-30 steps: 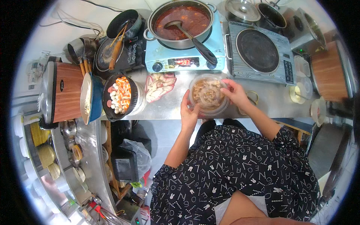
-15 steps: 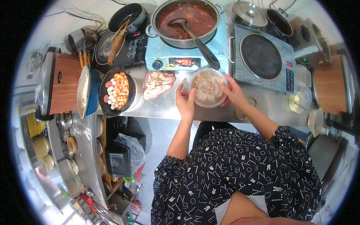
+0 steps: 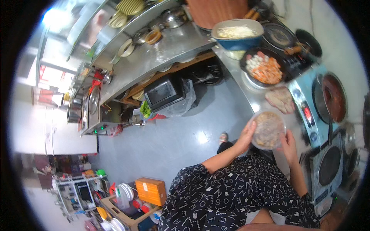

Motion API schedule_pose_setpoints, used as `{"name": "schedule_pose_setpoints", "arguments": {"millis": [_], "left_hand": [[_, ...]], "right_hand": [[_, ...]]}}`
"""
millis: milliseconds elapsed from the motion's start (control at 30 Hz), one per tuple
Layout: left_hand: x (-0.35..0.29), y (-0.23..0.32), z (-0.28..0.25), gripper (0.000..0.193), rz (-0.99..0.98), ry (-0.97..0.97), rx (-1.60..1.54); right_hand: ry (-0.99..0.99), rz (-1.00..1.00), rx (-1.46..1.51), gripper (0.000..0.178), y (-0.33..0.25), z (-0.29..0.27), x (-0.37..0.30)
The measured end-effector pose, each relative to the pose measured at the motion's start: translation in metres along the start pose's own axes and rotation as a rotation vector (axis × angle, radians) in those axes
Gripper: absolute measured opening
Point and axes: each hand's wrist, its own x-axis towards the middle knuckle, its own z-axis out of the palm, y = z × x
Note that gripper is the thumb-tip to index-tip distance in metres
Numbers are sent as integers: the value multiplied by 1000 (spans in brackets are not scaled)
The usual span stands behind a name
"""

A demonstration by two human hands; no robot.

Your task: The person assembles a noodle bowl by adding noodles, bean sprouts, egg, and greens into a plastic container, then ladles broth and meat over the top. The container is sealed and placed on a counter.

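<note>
Both my hands hold a round clear plastic tub [image 3: 268,130] of pale, brownish food pieces. My left hand [image 3: 246,135] is closed on the tub's left side, and my right hand [image 3: 287,144] grips its lower right side. Whether a lid covers it I cannot tell. A crumpled whitish cloth [image 3: 279,99] lies on the steel counter just past the tub. Beyond the cloth, a black pan [image 3: 282,79] holds white balls and orange-and-white pieces.
A pot of red broth [image 3: 345,111] stands on a light-blue cooker [image 3: 304,94] at the right. A blue dish [image 3: 239,44] holds pale strands. A steel side counter [image 3: 169,46] runs to the left; below it lie a black crate [image 3: 163,92] and a plastic bag [image 3: 187,102].
My view has swung left, bringing the floor and side counter into sight. The tub, still in both hands, has moved off the cookers toward the counter's edge.
</note>
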Motion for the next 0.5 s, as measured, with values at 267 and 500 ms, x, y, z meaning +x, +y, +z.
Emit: {"name": "schedule_pose_setpoints", "arguments": {"millis": [267, 500], "left_hand": [[-35, 172, -244, 94, 77, 262, 15], [-42, 384, -476, 60, 332, 596, 18]], "right_hand": [[-719, 174, 248, 48, -112, 266, 217], [-652, -117, 509, 47, -222, 585, 357]]}}
